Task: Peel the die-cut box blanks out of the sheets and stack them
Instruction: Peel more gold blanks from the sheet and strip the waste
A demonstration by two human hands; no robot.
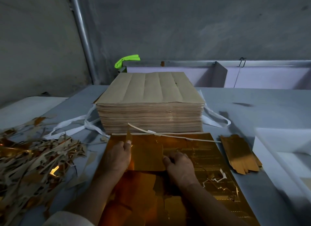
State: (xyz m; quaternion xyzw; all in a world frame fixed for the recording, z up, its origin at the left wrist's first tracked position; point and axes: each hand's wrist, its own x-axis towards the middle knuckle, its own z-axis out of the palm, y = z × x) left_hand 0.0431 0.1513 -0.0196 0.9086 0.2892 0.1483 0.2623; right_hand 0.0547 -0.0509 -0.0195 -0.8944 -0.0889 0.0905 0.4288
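Starting at my left, the scrap heap [33, 158] lies close enough that loose strips could slide under the work and snag. My left hand [117, 156] pinches the upright corner tab of the gold blank [148, 156]; pulling too sharply there could tear the tab off, I judge. The blank lies on the gold sheet [207, 151] in front of me, between my hands. My right hand [180, 165] curls its fingers over the blank's right edge, and if uncut nicks hold, the foil face may crease. Farther right lies the finished pile [239, 153]; a careless toss could knock it out of square.
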